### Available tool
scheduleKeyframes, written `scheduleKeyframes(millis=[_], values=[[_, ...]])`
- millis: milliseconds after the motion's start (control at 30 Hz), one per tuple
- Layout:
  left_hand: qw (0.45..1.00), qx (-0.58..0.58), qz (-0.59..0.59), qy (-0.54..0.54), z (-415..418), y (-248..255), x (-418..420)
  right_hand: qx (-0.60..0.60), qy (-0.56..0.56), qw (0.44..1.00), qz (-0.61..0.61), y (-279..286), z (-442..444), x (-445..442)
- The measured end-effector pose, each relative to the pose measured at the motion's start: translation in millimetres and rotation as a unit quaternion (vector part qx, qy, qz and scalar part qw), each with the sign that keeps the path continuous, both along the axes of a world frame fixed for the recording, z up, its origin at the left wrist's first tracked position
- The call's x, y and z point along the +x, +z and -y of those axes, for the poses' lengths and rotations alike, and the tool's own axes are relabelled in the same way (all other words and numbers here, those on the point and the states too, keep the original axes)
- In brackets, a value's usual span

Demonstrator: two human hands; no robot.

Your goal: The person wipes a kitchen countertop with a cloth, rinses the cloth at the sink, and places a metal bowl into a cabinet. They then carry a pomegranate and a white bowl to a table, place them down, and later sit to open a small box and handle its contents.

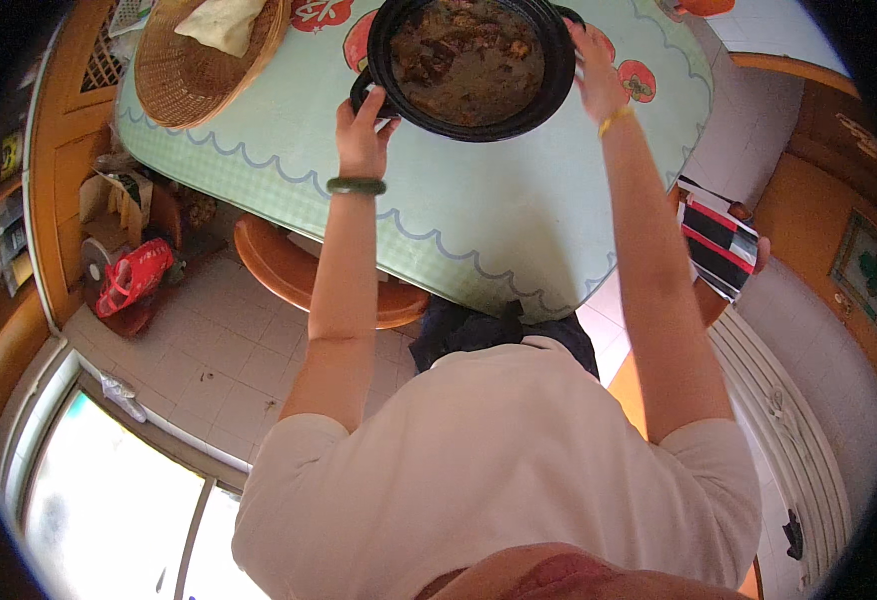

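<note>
A black two-handled cooking pot [470, 133] is at the top middle, over the table. Dark brown stew [476, 71] with chunks in it fills the inside. My left hand [363, 139] grips the left handle [362, 84], with a dark green bangle on the wrist. At the opposite side, my right hand [600, 75] holds the pot by its right handle [570, 13]; some of those fingers are blurred. A yellow band circles the right wrist. Whether the pot's base touches the table cannot be told.
A pale green tablecloth [476, 187] with printed fruit covers the table. Left of the pot, a wicker basket [176, 94] holds flat bread [221, 28]. A wooden seat [277, 266] juts from beneath the table's near edge. A red bag [135, 277] lies at lower left; striped fabric [720, 240] hangs at right.
</note>
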State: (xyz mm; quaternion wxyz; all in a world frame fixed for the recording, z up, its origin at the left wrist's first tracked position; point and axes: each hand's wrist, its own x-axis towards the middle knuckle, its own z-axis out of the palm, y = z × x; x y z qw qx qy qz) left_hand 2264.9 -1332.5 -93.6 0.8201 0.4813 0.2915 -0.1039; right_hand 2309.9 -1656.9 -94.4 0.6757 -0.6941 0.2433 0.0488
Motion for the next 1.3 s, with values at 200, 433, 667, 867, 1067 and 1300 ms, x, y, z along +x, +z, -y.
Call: scheduleKeyframes(millis=[200,433,667,867,1067,1300], values=[[0.988,-0.101,0.034,0.112,1,-34,12,0.341,-0.102,0.933,-0.058,-30,26,55],[0.989,-0.056,0.041,0.128,1,-11,-29,0.173,-0.156,0.970,-0.070,8,4,-7],[0.992,-0.067,0.074,0.083,18,13,-1,0.026,0.010,0.993,0.112,-39,69,-2],[0.983,-0.043,0.156,0.082,63,31,20,0.213,-0.177,0.961,-0.025,41,68,10],[0.988,-0.017,0.103,0.117,113,26,-11,0.149,-0.191,0.969,-0.041,71,103,10],[0.989,-0.008,0.063,0.133,88,11,1,0.238,-0.140,0.960,-0.049,54,88,8]])
